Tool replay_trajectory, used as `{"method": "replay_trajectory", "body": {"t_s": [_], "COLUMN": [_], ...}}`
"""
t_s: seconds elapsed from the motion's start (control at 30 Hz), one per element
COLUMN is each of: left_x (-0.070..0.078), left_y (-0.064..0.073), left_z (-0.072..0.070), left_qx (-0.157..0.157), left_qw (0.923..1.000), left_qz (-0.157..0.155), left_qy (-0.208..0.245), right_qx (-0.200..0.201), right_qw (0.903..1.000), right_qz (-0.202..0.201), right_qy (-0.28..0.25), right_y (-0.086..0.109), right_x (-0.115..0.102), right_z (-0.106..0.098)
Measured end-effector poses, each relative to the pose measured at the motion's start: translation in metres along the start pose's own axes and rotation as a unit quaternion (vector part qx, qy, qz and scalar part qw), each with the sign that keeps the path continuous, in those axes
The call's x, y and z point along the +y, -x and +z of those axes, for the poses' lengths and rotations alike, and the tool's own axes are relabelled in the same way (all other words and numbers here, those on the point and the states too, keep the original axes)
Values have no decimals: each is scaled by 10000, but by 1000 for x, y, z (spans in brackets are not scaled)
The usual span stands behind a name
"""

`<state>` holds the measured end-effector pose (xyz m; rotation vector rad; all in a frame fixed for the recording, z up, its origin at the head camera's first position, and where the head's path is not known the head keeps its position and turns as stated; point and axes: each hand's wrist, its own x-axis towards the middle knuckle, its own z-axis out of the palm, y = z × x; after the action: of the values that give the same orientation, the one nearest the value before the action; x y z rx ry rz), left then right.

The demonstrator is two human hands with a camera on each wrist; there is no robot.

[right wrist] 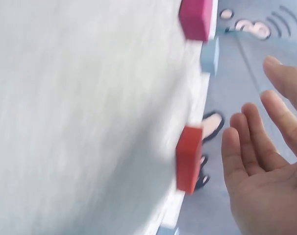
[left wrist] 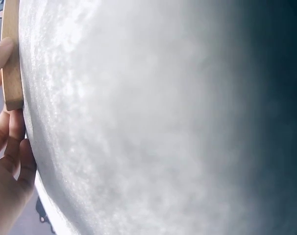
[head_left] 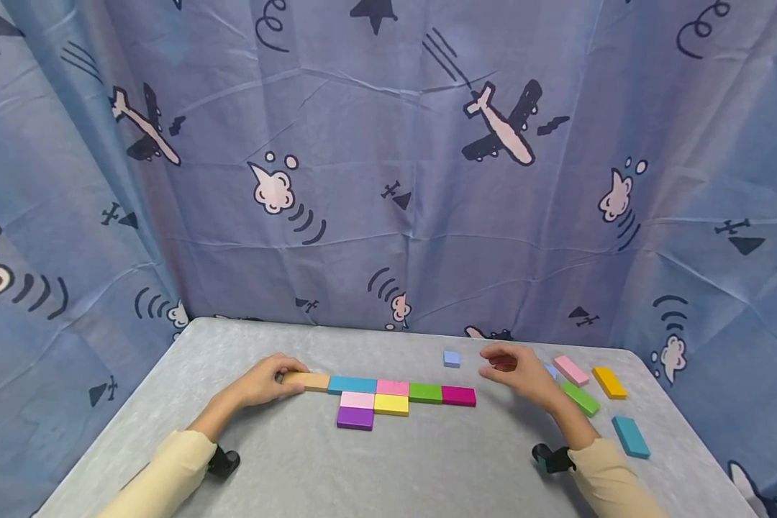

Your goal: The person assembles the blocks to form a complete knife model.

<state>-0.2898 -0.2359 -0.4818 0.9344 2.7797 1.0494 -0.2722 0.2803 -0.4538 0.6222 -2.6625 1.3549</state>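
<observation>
My left hand [head_left: 262, 382] pinches the left end of a tan wooden block [head_left: 316, 381], the leftmost in a row of flat coloured blocks. Right of it in that row lie blue [head_left: 352, 385], pink [head_left: 393, 388], green [head_left: 425, 393] and magenta [head_left: 458, 396] blocks. Under the row sit light pink [head_left: 357, 400] and yellow [head_left: 391, 405] blocks, then a purple one [head_left: 355, 418]. My right hand [head_left: 527, 375] hovers with relaxed fingers and holds nothing. Near it in the right wrist view is a red block [right wrist: 188, 159], mostly hidden by the fingers in the head view.
A small light blue block [head_left: 451, 359] lies behind the row. To the right are loose pink [head_left: 570, 370], orange-yellow [head_left: 609, 383], green [head_left: 580, 398] and teal [head_left: 631, 437] blocks. A patterned curtain [head_left: 337, 280] hangs behind the grey table [head_left: 285, 475].
</observation>
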Motion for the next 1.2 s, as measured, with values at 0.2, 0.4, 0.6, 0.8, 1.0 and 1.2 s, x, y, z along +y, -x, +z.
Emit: {"method": "replay_trajectory", "body": {"t_s": [0.2, 0.4, 0.6, 0.8, 1.0, 1.2], "left_x": [-1, 0, 1, 2, 1, 1], "left_y": [0, 0, 1, 1, 0, 1], "left_z": [2, 1, 0, 0, 1, 0], "left_qx": [51, 54, 37, 27, 17, -7], "left_qw": [10000, 10000, 10000, 10000, 10000, 10000], "left_qz": [57, -3, -31, -27, 48, -12], "left_qy": [-37, -33, -9, 5, 11, 38], "right_qx": [210, 170, 120, 152, 227, 245], "right_qw": [9980, 9950, 9932, 9901, 9880, 9872], "right_qz": [559, 954, 1045, 1194, 1320, 1369], "right_qy": [184, 232, 507, 721, 772, 781], "right_y": [2, -3, -7, -9, -10, -9], "right_x": [12, 21, 27, 33, 34, 30], "right_z": [-14, -19, -17, -13, -12, -13]}}
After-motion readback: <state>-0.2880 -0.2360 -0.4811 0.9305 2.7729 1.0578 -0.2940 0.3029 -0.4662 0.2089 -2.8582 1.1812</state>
